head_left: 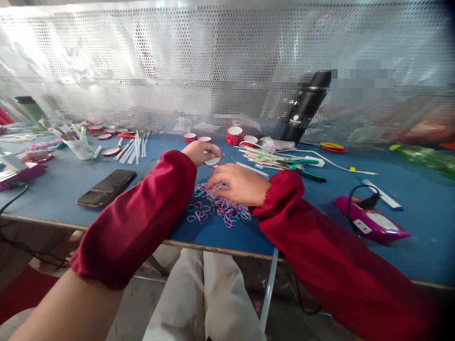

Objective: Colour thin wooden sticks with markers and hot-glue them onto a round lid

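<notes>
My left hand (199, 151) is closed around a small round clear-lidded container (213, 159), holding it just above the blue table (64, 184). My right hand (239, 183) rests palm down on a pile of small coloured rubber bands (220, 208), fingers bunched and pinching at the bands near the container. What sits between the fingertips is too small to see. Both arms wear red sleeve covers.
A black phone (105, 187) lies at the left. Red-rimmed lids (110, 151), white sticks (133, 150) and a clear cup (81, 148) are at the back left. A red tin (234, 135), green-handled tools (302, 163), a black bottle (306, 106) and a pink device (369, 220) lie to the right.
</notes>
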Tool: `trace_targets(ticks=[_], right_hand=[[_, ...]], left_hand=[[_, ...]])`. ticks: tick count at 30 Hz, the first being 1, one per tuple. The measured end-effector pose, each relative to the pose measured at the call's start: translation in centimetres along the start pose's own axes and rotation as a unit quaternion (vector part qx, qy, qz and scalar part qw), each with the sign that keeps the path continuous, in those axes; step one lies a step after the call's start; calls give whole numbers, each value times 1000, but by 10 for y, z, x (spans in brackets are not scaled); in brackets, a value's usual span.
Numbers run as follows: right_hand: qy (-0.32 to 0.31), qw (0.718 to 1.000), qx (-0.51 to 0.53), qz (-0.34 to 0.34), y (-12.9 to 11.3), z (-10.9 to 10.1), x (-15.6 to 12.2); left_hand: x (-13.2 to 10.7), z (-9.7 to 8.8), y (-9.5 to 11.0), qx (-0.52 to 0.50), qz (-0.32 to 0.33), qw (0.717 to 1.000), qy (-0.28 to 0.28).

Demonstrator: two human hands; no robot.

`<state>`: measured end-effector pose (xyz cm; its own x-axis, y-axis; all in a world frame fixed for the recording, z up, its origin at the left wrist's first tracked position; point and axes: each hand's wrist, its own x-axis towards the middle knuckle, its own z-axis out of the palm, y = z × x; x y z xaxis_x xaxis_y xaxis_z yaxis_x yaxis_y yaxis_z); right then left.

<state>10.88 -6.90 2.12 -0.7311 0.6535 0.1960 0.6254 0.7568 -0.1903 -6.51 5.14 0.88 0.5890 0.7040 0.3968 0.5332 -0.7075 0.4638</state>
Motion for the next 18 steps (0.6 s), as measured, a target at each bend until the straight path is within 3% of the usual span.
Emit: trace_targets(ticks=[3, 9, 13, 18], right_hand=[[16, 997, 31, -63, -13, 2, 0], [-60, 976, 91, -190, -35, 32, 8], [-51, 990, 33, -124, -15, 30, 12], [-96, 995, 5, -12, 13, -13, -6]], left_hand=[[0, -2, 0, 0, 2, 1000, 7], [-3, -4, 3, 2, -13, 1000, 15], [-3, -4, 1, 16, -9, 1000, 12], [-2, -3, -3, 2, -3, 1000, 11]])
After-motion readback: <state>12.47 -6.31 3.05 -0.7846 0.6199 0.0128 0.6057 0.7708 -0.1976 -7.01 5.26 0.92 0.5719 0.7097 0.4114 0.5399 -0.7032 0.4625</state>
